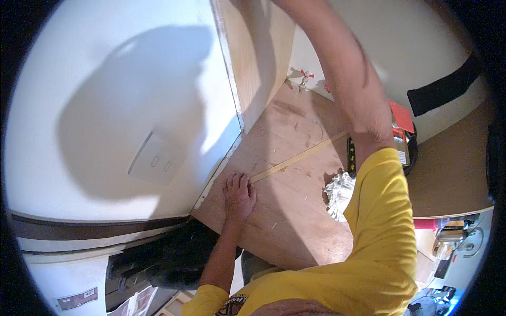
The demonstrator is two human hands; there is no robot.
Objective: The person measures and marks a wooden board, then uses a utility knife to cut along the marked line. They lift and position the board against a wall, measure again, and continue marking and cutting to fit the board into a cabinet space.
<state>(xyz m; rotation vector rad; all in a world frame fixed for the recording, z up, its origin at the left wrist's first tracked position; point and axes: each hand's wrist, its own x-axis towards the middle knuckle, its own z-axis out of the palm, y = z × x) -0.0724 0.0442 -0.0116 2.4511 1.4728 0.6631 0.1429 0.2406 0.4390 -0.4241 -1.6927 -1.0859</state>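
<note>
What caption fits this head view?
Left hand pins a yellow measuring tape flat on a brown plywood board; right arm reaches upward out of view.

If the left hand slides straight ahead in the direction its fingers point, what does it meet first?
The left hand lies flat on the wooden board, fingers on the end of the yellow tape strip. Straight ahead it would probably reach the upright wooden panel at the white wall, though depth is unclear.
</note>
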